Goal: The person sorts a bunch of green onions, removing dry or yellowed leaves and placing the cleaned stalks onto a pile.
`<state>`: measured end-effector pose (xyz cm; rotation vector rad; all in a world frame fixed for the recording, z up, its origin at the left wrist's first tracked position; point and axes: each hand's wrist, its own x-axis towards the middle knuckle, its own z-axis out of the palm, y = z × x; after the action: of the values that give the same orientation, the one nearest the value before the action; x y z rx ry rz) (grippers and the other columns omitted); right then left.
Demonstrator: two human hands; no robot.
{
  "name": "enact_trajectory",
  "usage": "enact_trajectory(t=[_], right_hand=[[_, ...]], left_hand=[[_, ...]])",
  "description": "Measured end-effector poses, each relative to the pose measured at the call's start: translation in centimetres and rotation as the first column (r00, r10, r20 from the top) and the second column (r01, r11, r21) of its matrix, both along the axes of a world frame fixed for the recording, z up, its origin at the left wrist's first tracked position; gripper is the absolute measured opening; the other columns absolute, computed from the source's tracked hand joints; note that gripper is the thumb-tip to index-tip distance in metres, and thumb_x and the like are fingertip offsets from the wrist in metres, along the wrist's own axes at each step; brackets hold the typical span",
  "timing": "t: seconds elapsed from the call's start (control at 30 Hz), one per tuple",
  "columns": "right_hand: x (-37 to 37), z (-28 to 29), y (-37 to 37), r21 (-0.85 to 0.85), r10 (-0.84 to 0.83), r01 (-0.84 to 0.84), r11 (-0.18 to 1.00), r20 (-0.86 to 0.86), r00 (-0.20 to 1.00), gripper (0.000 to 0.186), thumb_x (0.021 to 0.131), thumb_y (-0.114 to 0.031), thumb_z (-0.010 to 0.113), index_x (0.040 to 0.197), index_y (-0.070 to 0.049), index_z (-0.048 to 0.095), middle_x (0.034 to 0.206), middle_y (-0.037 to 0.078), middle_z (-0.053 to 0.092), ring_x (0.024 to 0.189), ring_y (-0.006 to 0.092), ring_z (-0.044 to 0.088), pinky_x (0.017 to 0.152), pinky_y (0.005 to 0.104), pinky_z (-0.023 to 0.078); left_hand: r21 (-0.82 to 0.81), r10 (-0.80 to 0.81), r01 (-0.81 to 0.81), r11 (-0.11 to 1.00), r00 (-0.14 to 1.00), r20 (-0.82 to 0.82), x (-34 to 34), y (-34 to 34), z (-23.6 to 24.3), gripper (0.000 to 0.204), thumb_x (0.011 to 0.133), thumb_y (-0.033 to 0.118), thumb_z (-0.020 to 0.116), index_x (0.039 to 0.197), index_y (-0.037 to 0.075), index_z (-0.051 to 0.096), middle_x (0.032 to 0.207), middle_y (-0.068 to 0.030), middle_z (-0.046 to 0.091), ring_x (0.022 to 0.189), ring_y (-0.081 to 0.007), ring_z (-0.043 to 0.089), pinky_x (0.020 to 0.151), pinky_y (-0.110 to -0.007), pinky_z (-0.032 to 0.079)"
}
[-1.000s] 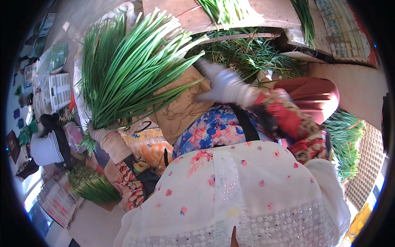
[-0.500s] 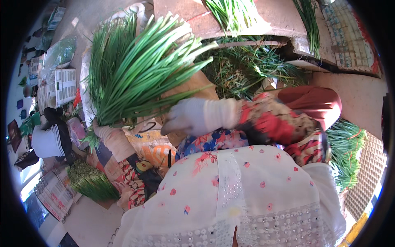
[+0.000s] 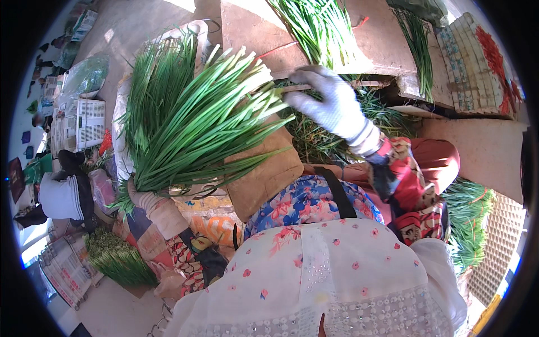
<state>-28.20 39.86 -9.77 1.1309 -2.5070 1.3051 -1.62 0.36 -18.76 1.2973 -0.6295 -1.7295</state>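
Observation:
A large loose bunch of green chives (image 3: 196, 118) fans out on my left, its pale cut ends up and to the right. My left hand (image 3: 136, 194), in a pale glove, grips its leafy lower end; the leaves hide most of the fingers. Beside the cut ends is my right hand (image 3: 328, 98), in a whitish knit glove. Its thumb and fingers are apart, and the thumb is close to the ends; whether it touches them I cannot tell. A brown pad (image 3: 264, 168) lies over my lap below the bunch.
A tied bunch of chives (image 3: 320, 31) lies on the wooden board (image 3: 247, 28) ahead. Loose leaf scraps (image 3: 314, 135) fill the space below it. More bunches (image 3: 469, 224) stand at right, others (image 3: 120, 258) at lower left. Red ties (image 3: 494, 62) hang at far right. A person (image 3: 62, 194) is at left.
My right hand has moved up and to the right, from below the bunch to beside its cut ends. The brown pad shows more. My left hand stays at the leafy end.

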Motion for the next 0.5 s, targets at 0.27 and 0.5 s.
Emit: enact_trajectory(t=[0.27, 0.5], right_hand=[[-2.4, -5.6, -7.1, -0.137, 0.211, -0.195, 0.971, 0.874, 0.437, 0.061, 0.070, -0.036, 0.084, 0.118, -0.003, 0.065, 0.105, 0.008, 0.070, 0.097, 0.0188, 0.063, 0.091, 0.0310, 0.048], [0.5, -6.5, -5.8, -0.374, 0.374, -0.057, 0.926, 0.880, 0.293, 0.042, 0.076, -0.021, 0.081, 0.112, -0.003, 0.069, 0.103, 0.005, 0.071, 0.095, 0.0139, 0.063, 0.091, 0.0286, 0.047]], left_hand=[[-0.118, -0.002, -0.003, 0.993, 0.999, -0.042, 0.2, -0.3, 2.4, 0.025, 0.089, 0.028, 0.054, 0.094, 0.006, 0.064, 0.093, -0.0105, 0.067, 0.084, -0.0292, 0.065, 0.079, -0.045, 0.053], [-0.136, -0.010, 0.006, 0.991, 1.000, -0.028, -1.8, 2.7, 7.6, 0.034, 0.090, 0.029, 0.051, 0.110, 0.004, 0.065, 0.120, -0.0192, 0.064, 0.110, -0.0348, 0.060, 0.097, -0.049, 0.045]])
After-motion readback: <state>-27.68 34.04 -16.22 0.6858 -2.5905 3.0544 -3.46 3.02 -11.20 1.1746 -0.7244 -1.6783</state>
